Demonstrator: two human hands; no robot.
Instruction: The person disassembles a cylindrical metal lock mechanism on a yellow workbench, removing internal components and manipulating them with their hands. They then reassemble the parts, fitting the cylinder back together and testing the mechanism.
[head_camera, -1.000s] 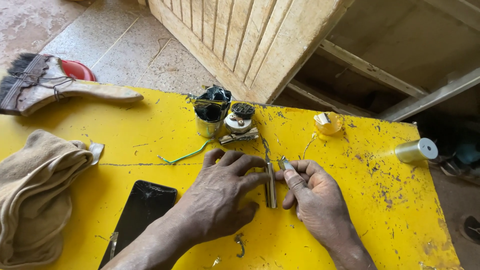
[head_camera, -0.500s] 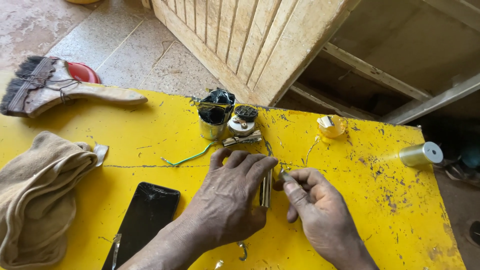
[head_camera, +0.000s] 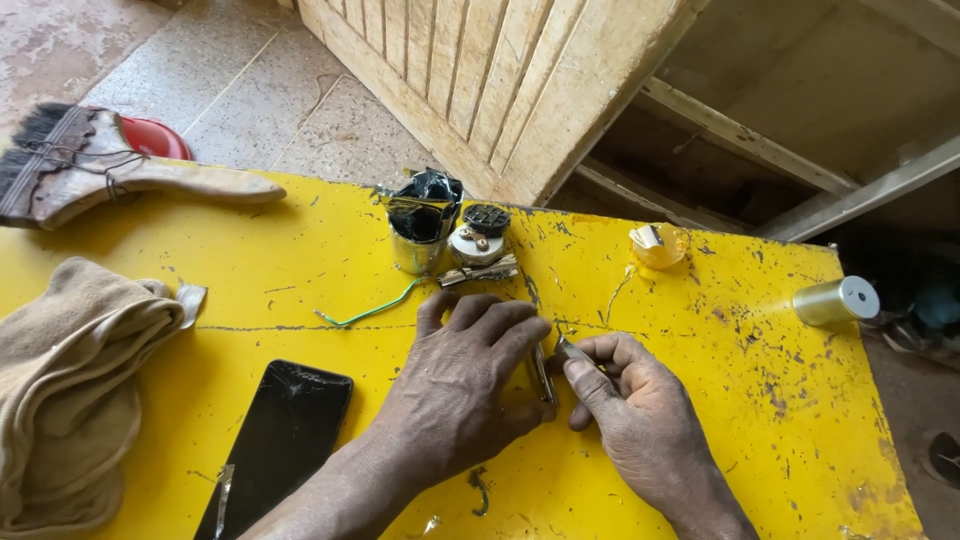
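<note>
The left hand is pressing down on the yellow bench, its fingers curling over a thin metal strip and its grip closing on that strip to pin it. The strip is lying with its long axis running from about twelve o'clock to six o'clock, showing only in the narrow gap between the two hands. The right hand is sitting just beside it at three o'clock, its thumb and forefinger pinching together on a small metal tool whose tip is pointing toward ten o'clock, right at the upper end of the strip. Both hands are touching or nearly touching the strip, the left one covering more of it. At twelve o'clock from the hands a small tin and a round electrical part are standing near, with a green wire trailing toward nine o'clock
</note>
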